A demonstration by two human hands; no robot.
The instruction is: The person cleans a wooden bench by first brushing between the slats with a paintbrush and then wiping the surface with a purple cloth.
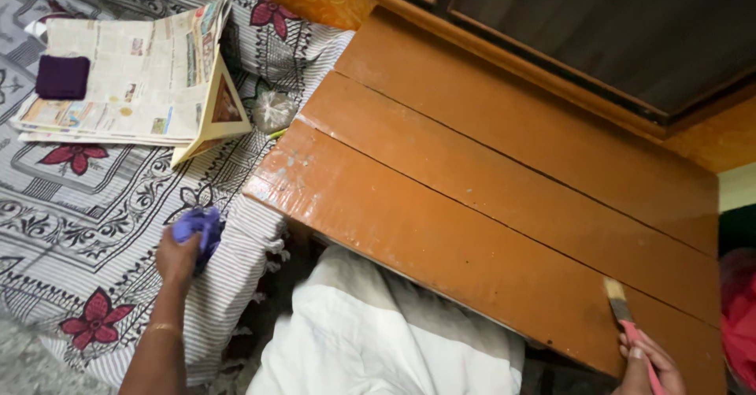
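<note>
Holding a paintbrush [630,322] against the wooden board [488,198].

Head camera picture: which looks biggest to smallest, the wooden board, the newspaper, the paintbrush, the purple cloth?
1. wooden board
2. newspaper
3 and 4. paintbrush and purple cloth look alike; hands hide part of each.

Right hand [650,367] holds paintbrush [628,324] on wooden board [488,198].

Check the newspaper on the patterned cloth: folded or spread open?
Folded. The newspaper lies as a flat stack on the cloth, layered edges showing, a dark purple square on top.
</note>
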